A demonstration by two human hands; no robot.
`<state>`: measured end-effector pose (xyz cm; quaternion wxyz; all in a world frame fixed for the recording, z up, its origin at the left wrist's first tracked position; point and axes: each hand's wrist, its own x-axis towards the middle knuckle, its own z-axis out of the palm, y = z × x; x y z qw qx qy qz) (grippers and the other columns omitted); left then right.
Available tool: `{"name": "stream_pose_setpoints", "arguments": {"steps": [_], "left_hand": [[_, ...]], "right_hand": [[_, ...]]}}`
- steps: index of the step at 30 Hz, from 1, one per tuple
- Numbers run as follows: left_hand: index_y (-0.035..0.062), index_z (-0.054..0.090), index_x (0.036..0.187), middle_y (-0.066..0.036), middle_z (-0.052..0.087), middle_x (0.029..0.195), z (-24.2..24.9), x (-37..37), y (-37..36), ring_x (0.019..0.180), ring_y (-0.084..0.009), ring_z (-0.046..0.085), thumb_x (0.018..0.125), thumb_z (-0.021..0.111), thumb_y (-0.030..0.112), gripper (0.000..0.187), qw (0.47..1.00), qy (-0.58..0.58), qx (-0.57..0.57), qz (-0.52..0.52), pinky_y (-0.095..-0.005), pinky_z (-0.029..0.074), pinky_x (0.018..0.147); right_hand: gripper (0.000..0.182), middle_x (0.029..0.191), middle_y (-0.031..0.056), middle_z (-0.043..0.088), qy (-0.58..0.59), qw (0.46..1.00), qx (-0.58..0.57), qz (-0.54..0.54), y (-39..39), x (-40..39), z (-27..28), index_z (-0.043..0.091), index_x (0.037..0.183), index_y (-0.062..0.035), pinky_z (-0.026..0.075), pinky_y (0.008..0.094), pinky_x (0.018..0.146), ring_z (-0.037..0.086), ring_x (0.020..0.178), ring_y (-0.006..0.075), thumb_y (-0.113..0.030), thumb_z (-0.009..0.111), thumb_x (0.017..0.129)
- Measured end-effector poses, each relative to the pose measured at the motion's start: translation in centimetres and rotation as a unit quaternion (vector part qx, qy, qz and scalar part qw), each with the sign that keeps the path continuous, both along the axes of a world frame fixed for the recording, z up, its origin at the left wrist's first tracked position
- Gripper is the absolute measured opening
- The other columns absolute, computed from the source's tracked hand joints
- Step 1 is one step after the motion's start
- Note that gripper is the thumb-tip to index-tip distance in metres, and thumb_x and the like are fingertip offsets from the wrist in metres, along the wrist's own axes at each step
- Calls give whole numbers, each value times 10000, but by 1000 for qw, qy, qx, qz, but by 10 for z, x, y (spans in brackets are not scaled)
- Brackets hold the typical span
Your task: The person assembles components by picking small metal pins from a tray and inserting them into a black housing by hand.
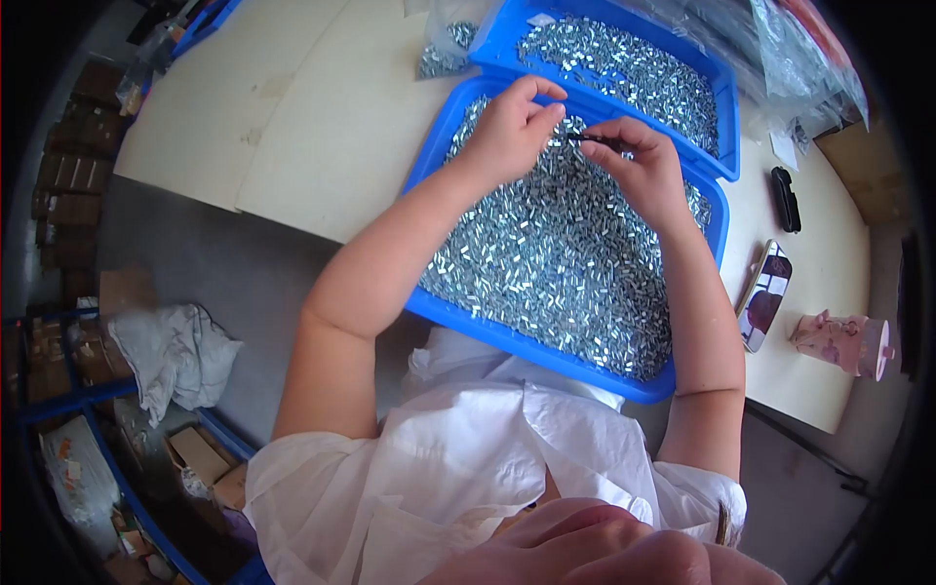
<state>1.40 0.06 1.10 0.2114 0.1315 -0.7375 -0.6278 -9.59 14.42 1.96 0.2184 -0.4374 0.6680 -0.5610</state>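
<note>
Both hands are over a blue plastic tray point(531, 346) heaped with small shiny metal pieces point(556, 244), short and cylinder-like. My right hand point(643, 166) pinches a thin, small black object point(574, 137) between thumb and fingertips, its end pointing toward my left hand. What kind of thing it is cannot be made out. My left hand point(512, 132) is a short way to the left, fingers curled and thumb close to the index fingertip. Anything between those fingertips is too small to make out.
A second blue tray point(726, 117) of similar pieces adjoins at the back, near clear plastic bags point(804, 58). On the right of the table point(283, 127) lie a black case point(785, 200), a phone point(765, 292) and a pink cup point(838, 343). Shelving point(88, 400) stands lower left.
</note>
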Motion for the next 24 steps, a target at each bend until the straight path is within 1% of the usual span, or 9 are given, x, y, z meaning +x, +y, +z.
{"name": "stream_pose_setpoints", "arguments": {"steps": [5, 8, 9, 11, 12, 13, 14, 15, 24], "left_hand": [[48, 531, 980, 15, 509, 570, -8, -4, -11, 503, -37, 441, 877, 518, 181, 168, 995, -74, -67, 7, -193, 336, 435], [36, 529, 1015, -35, 600, 671, -13, -3, -13, 586, -75, 534, 865, 534, 179, 207, 991, -34, -127, 24, -215, 415, 532], [33, 525, 1031, -40, 612, 693, -18, -4, -13, 616, -87, 553, 857, 543, 171, 223, 988, 6, -148, 33, -222, 433, 573], [35, 554, 1001, -54, 632, 763, -13, -2, -10, 701, -136, 594, 808, 589, 157, 231, 985, 27, -164, 53, -257, 457, 644], [29, 556, 988, -72, 655, 772, -13, -1, -9, 696, -172, 616, 787, 606, 181, 257, 981, 37, -181, 63, -290, 473, 646], [35, 561, 995, -67, 652, 786, -17, -4, -9, 722, -175, 614, 777, 618, 182, 269, 977, 55, -190, 75, -293, 476, 664], [37, 563, 996, -66, 649, 793, -18, -5, -10, 734, -174, 612, 777, 619, 184, 269, 976, 65, -195, 74, -295, 477, 669], [39, 564, 997, -66, 647, 801, -19, -5, -11, 746, -174, 609, 777, 620, 186, 270, 974, 74, -201, 71, -297, 479, 673], [24, 574, 975, -47, 610, 760, -22, -6, -13, 703, -127, 579, 768, 635, 144, 247, 977, 89, -180, 77, -263, 477, 653]], "right_hand": [[156, 772, 17, 601, 127, 991, -27, -19, 2, -2, 7, 654, 848, -30, 437, 220, 627, 528, 679, 83, -69, 701, 705], [159, 777, 57, 601, -21, 976, -212, -40, 19, -9, 26, 590, 950, -1, 470, 266, 688, 573, 734, 119, -64, 594, 804], [185, 863, 84, 593, 0, 941, -337, 16, 27, -10, 39, 544, 992, 5, 476, 356, 763, 593, 770, 156, -82, 551, 829], [192, 947, 12, 535, -199, 827, -461, 253, 58, -2, 83, 561, 1001, -108, 403, 408, 890, 538, 646, 100, -120, 567, 810], [154, 870, -25, 534, -162, 859, -395, 281, 91, -7, 106, 615, 902, -163, 367, 361, 943, 488, 592, 50, -71, 574, 786], [105, 876, -68, 557, -199, 784, -501, 307, 106, 13, 123, 657, 784, -181, 408, 220, 776, 492, 765, 75, -126, 700, 706], [149, 913, -79, 588, -232, 649, -551, 471, 102, 29, 144, 670, 757, -154, 430, 191, 709, 514, 751, 62, -22, 691, 691], [131, 906, 5, 607, -175, 645, -577, 469, 116, 46, 155, 669, 821, -109, 441, 263, 666, 538, 740, 128, -26, 592, 755], [158, 871, -13, 560, -10, 613, -542, 575, 117, 59, 184, 599, 819, -79, 434, 296, 750, 531, 789, 141, 8, 525, 710]]}}
